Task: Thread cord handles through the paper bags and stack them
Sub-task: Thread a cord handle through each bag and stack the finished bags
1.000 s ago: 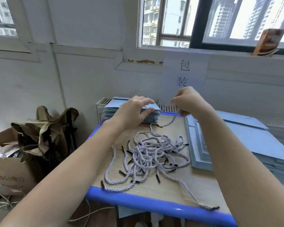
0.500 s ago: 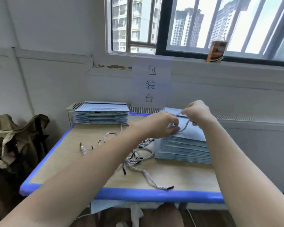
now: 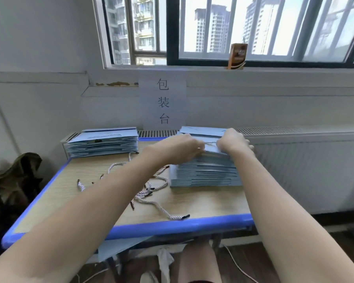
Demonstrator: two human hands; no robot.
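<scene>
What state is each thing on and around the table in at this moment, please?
Left hand: curled, pinching the cord.
Right hand: curled, pinching the cord.
Cord: stretched between both hands, over the right stack.
Right stack of bags: folded flat, piled, under both hands.
Left stack of bags: folded flat, piled, untouched.
Loose cords: tangled on the table.
Carton: upright on the sill.

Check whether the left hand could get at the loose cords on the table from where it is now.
Probably yes. The left hand is busy pinching a cord atop the right bag stack, but the loose cords lie uncovered just below its forearm, with nothing between.
</scene>
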